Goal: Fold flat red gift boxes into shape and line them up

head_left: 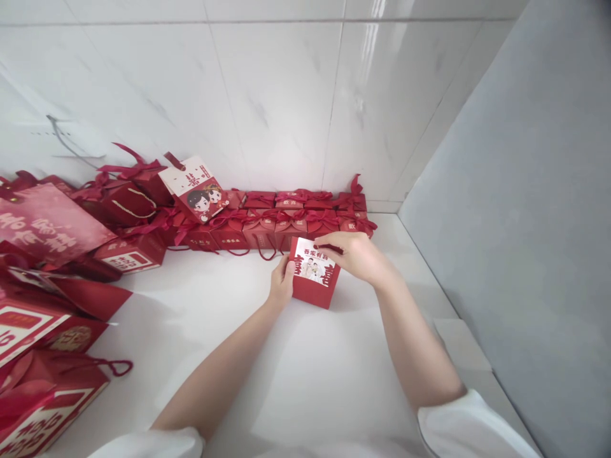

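A red gift box [312,294] with a white panel, red characters and a printed cartoon couple is held between my hands, above the white surface. My left hand [282,280] grips its left side, with the thumb on the front. At the box's upper right edge, the fingers of my right hand [352,254] are bent and pinched together on the top; they cover that corner. Just behind the box stands a double row of small red candy boxes [230,232] with ribbons.
Larger red gift boxes [45,407] and bags crowd the left side. A pink card [52,222] and a white card with cartoon figures [195,184] lean on the piles. A tiled wall [277,95] rises behind; a grey panel [525,191] stands at right.
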Demonstrator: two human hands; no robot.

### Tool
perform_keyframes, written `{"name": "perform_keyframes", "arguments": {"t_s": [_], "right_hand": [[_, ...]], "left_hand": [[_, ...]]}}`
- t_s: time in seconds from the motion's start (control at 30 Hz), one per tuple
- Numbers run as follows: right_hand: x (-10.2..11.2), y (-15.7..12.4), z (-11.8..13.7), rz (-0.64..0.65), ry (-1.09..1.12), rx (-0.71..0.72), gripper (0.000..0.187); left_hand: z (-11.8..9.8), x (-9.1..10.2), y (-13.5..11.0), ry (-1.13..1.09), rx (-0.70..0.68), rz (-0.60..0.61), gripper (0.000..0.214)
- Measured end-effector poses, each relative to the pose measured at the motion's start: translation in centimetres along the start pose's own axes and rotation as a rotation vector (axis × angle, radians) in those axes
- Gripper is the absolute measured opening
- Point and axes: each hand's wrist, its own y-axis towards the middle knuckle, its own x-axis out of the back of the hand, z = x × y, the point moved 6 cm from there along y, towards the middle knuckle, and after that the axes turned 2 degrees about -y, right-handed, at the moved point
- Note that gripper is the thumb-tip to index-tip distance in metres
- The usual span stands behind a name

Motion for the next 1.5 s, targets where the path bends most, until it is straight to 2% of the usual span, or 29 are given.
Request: {"name": "perform_keyframes", "arguments": {"t_s": [0.27,0.73,0.9,1.07,1.23,1.4,1.5], "right_hand": [[-0.1,-0.2,-0.5,0.02,0.033,0.078,0.024],[-0.6,0.0,0.2,0.194,-0.047,0.029,0.031],[0.8,-0.2,0.3,0.109,0.043,0.027,0.026],[1.7,-0.4,0.4,0.071,0.014,0.036,0.015],[2.7,-0.5,0.4,-0.003,-0.018,-0.009,0.013],[2.9,-0.7,0.1,0.047,0.018,-0.048,0.001],[2.6,-0.7,-0.2,0.071,0.055,-0.051,0.007]], "left_hand": [[-0.3,-0.1,0.0,-0.003,-0.012,0.003,0.051],[-0.2,0.0,0.1,-0.006,-0.017,0.015,0.052],[0.2,0.0,0.2,-0.02,0.006,0.0,0.052],[0.1,-0.1,0.1,-0.011,-0.005,0.024,0.051],[-0.1,-0.1,0.0,-0.02,0.004,0.023,0.051],[-0.2,-0.1,-0.2,0.005,0.013,-0.02,0.053],[-0.3,-0.1,-0.3,0.042,0.011,-0.064,0.053]]}}
